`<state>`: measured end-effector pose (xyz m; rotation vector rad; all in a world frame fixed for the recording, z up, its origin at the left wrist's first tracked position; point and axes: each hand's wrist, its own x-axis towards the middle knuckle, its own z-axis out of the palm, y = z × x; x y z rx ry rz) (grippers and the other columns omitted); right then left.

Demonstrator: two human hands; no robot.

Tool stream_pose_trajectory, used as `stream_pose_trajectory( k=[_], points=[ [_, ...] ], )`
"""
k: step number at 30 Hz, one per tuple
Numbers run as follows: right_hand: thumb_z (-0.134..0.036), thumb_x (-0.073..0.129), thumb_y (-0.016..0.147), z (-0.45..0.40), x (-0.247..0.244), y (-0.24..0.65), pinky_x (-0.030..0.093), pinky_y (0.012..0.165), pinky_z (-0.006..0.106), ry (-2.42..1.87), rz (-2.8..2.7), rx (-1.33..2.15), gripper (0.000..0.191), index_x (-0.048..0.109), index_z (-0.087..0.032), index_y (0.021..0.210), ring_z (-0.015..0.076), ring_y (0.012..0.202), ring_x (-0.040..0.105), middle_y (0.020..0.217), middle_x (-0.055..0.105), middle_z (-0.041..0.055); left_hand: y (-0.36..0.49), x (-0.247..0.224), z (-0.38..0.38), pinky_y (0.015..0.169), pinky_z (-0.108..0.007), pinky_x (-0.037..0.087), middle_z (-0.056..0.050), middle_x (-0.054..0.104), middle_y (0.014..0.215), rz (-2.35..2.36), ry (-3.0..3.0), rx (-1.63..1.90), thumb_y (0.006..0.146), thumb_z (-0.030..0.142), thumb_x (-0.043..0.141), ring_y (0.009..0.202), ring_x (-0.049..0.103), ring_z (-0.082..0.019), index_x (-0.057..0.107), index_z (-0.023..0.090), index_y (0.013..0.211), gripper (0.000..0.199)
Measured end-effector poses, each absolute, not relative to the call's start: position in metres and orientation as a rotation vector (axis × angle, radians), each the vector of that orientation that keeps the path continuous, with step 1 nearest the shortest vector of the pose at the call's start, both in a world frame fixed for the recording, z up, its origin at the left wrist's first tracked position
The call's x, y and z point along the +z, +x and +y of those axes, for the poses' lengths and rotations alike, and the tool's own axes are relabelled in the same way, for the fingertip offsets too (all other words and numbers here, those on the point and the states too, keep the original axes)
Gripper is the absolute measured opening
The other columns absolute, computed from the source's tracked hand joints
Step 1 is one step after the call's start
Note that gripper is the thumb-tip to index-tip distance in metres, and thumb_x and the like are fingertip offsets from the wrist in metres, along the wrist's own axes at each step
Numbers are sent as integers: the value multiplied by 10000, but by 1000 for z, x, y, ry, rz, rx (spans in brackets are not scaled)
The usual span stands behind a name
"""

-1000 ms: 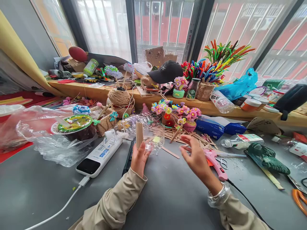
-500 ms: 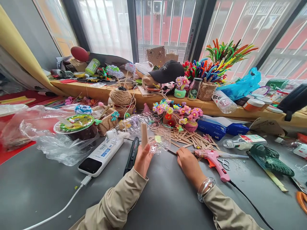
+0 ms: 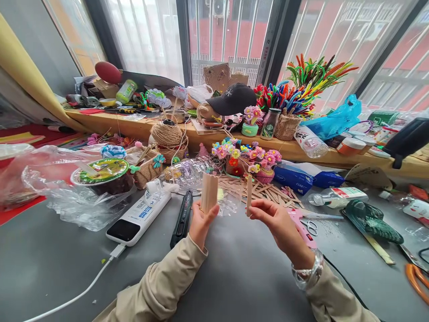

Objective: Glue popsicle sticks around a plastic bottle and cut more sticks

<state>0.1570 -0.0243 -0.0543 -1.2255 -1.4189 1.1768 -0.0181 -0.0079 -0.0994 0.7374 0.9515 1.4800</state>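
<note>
My left hand (image 3: 203,223) is closed around several wooden craft sticks (image 3: 209,192) standing upright side by side. Just right of them is a clear plastic piece (image 3: 229,203); I cannot tell whether it is attached to them. In my right hand (image 3: 276,226) a single wooden craft stick (image 3: 249,192) is pinched upright between thumb and fingers, apart from the bunch. Behind both hands lies a loose pile of craft sticks (image 3: 268,190) on the grey table. A pink glue gun (image 3: 303,228) lies beyond my right hand, partly hidden by it.
Left of my left hand lie a dark green-black tool (image 3: 182,219) and a white power bank (image 3: 142,217) with a cable. Scissors (image 3: 310,227) are beside the glue gun. Twine (image 3: 167,134), fuzzy flowers (image 3: 231,150) and a bottle (image 3: 338,197) crowd the back. Orange-handled scissors (image 3: 415,281) lie far right.
My right hand has lifted off the table and now holds a single craft stick upright. My left hand has turned its bunch so the broad row of sticks faces me.
</note>
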Motion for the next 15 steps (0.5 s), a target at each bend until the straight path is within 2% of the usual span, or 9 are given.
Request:
stream_pose_trajectory(
  k=[4, 10, 15],
  points=[
    [-344, 561, 681, -36, -45, 145, 437, 595, 238, -1197, -1466, 1167, 221, 561, -154, 793, 107, 630, 533, 710, 590, 12, -10, -102, -14, 793, -301, 376, -82, 534, 957, 1004, 826, 1430, 483, 362, 720, 908, 519, -199, 377, 162, 937, 603],
    [-352, 516, 715, -38, -48, 139, 435, 578, 245, -1312, -1592, 901, 209, 552, -161, 792, 132, 663, 540, 749, 586, 32, -4, -98, -17, 764, -311, 386, -67, 550, 904, 1041, 822, 1430, 444, 350, 737, 881, 535, -215, 363, 172, 892, 610],
    [-357, 498, 734, -39, -50, 137, 411, 527, 226, -1338, -1651, 785, 190, 542, -173, 747, 112, 597, 510, 701, 564, 13, -6, -101, -16, 724, -310, 407, -55, 553, 860, 1082, 913, 1310, 479, 377, 716, 835, 551, -206, 341, 174, 893, 594]
  ],
)
